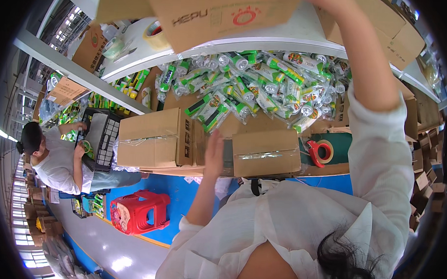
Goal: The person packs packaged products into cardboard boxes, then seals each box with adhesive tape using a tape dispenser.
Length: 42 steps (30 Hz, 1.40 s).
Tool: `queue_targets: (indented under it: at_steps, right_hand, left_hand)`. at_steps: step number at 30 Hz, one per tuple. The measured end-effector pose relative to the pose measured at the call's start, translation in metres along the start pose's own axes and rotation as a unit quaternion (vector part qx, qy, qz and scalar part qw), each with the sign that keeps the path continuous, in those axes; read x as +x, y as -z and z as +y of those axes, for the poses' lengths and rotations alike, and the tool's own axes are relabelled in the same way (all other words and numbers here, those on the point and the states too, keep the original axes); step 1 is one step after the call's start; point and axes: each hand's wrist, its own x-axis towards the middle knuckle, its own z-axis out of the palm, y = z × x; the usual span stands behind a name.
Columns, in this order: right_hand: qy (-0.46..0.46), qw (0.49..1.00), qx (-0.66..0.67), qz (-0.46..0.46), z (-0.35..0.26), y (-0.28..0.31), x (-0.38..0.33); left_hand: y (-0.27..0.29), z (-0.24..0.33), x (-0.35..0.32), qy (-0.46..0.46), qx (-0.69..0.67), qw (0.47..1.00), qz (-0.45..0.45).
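Note:
My right arm is raised, and my right hand [329, 1] is at the upper edge of the view, closed on the right edge of a large brown cardboard box [228, 16]. The box tilts over the front of the upper shelf, and its top is out of view. My left hand [214, 154] is upright with fingers stretched, holding nothing. It is in the gap between a taped carton [149, 141] on the left and a smaller taped carton [266, 152] on the right. Beyond them is a heap of clear-wrapped green and white packages [264, 87].
A red tape dispenser [320, 152] lies right of the smaller carton. Tape rolls [156, 35] are on the upper shelf [281, 44]. To the left, a co-worker [60, 156] handles items by a black crate [103, 140]. A red stool [139, 211] stands on the floor.

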Motion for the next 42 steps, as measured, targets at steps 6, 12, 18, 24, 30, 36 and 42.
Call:
queue_targets:
  at_steps: [6, 12, 18, 24, 30, 36, 42]
  right_hand:
    - [0.086, 0.987, -0.041, -0.130, -0.118, 0.039, -0.148]
    - [0.047, 0.941, 0.088, -0.323, -0.114, -0.081, -0.285]
    - [-0.179, 0.873, 0.146, -0.430, -0.030, -0.102, -0.209]
    - [-0.190, 0.898, -0.065, -0.391, 0.162, -0.255, -0.200]
    - [-0.283, 0.840, -0.132, -0.444, 0.188, -0.309, -0.218]
    - [-0.157, 0.898, -0.153, -0.382, 0.146, -0.200, -0.195]
    - [-0.182, 0.837, 0.226, -0.463, 0.008, -0.070, -0.191]
  left_hand:
    - [0.071, 0.082, -0.055, -0.063, -0.193, 0.976, 0.082]
    - [0.040, 0.089, -0.040, 0.108, -0.307, 0.940, -0.097]
    - [0.016, 0.030, -0.051, 0.085, -0.078, 0.992, -0.047]
    - [0.015, 0.028, -0.049, 0.079, -0.047, 0.993, -0.074]
    - [0.021, 0.046, -0.064, 0.139, -0.072, 0.986, -0.049]
    - [0.017, 0.054, -0.057, 0.109, -0.018, 0.991, -0.077]
    - [0.018, 0.040, -0.043, 0.088, -0.005, 0.990, -0.114]
